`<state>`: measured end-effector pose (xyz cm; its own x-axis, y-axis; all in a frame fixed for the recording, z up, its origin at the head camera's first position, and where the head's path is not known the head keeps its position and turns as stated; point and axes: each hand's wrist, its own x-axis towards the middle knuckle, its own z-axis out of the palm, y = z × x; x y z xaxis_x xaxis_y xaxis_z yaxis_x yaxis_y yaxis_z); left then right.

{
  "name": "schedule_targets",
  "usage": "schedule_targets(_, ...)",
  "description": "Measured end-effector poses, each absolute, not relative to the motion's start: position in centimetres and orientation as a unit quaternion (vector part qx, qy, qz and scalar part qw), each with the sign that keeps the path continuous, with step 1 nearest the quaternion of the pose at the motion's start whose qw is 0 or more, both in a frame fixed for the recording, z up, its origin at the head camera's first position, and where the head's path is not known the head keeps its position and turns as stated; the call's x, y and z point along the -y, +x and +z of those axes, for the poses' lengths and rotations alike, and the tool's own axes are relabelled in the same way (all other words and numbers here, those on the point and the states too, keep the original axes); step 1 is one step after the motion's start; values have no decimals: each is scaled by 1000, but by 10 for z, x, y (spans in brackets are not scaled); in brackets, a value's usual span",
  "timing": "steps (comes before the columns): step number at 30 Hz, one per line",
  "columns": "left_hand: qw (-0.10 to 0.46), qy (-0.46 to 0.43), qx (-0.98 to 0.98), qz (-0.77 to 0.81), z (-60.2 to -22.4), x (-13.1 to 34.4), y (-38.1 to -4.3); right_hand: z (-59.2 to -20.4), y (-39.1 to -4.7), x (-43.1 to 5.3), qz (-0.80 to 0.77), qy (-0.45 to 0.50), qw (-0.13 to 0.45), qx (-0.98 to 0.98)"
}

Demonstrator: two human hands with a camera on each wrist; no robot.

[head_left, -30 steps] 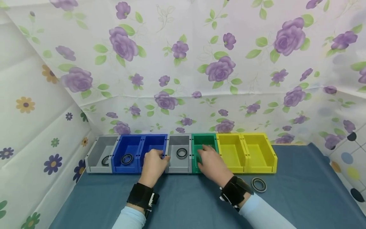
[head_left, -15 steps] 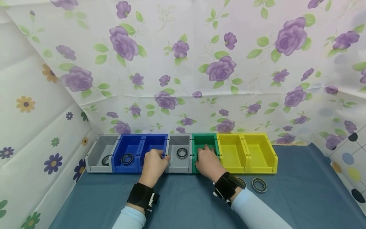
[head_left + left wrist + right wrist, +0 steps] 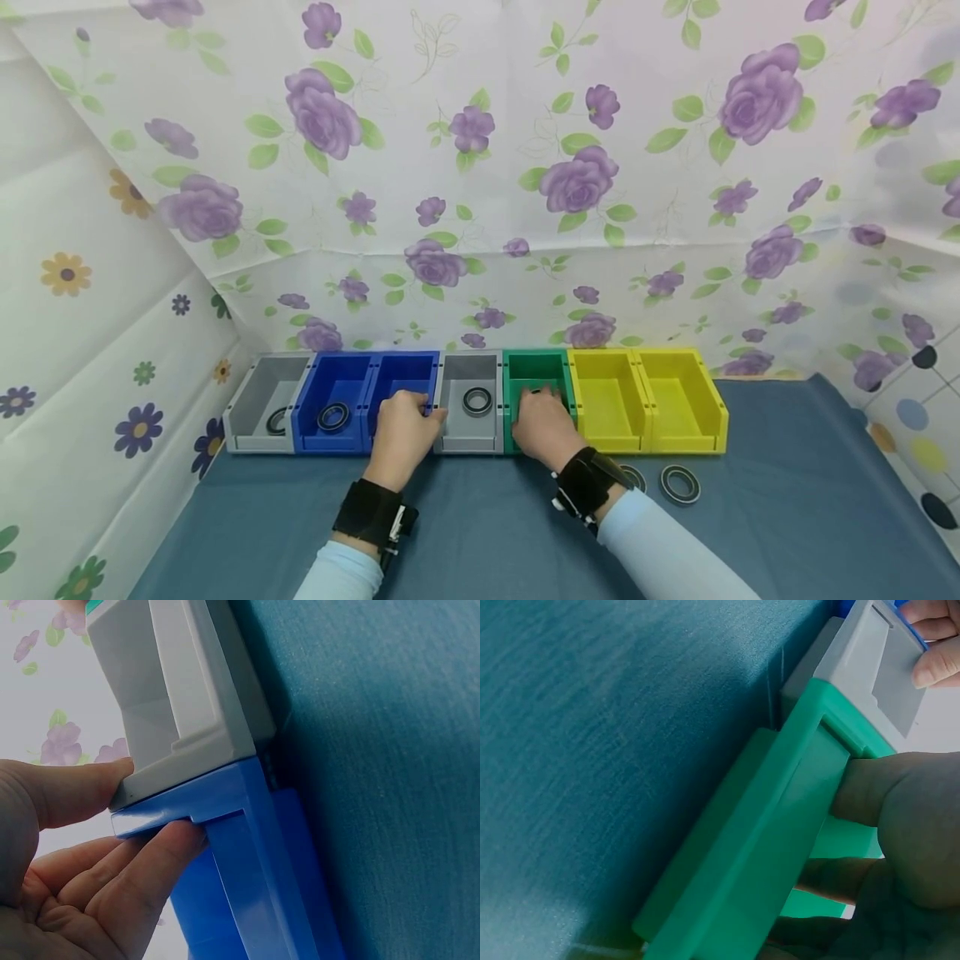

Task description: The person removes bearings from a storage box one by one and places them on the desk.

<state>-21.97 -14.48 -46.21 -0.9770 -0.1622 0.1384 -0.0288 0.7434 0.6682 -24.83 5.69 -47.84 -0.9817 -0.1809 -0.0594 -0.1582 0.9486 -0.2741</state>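
Observation:
My left hand [image 3: 406, 425] pinches the adjoining walls of the right-hand blue bin [image 3: 225, 832] and the middle grey bin [image 3: 191, 682], thumb on the grey side and fingers inside the blue. My right hand [image 3: 546, 425] reaches into the green bin [image 3: 780, 817]; the front wall hides its fingertips in the right wrist view. Just past its fingers a dark curved edge [image 3: 536, 390] shows, perhaps part of a bearing; whether it is held I cannot tell. A ball bearing [image 3: 477, 402] lies in the middle grey bin.
Further bearings lie in the left blue bin [image 3: 333, 417] and the leftmost grey bin [image 3: 258, 442]. Two yellow bins [image 3: 645, 446] end the row at the right. On the blue cloth before them lie a bearing [image 3: 680, 485] and another bearing [image 3: 633, 477] partly behind my right wrist.
My right wrist has shifted left, uncovering a second bearing on the cloth. Its fingers spread, then went lower in the green bin, where a dark edge now shows. My left hand stayed put.

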Motion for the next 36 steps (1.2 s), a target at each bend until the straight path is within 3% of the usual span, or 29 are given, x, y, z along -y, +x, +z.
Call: schedule_targets(36,92,53,929,-355,-462,145,-219,-477,-250,-54,-179,-62,3,-982)
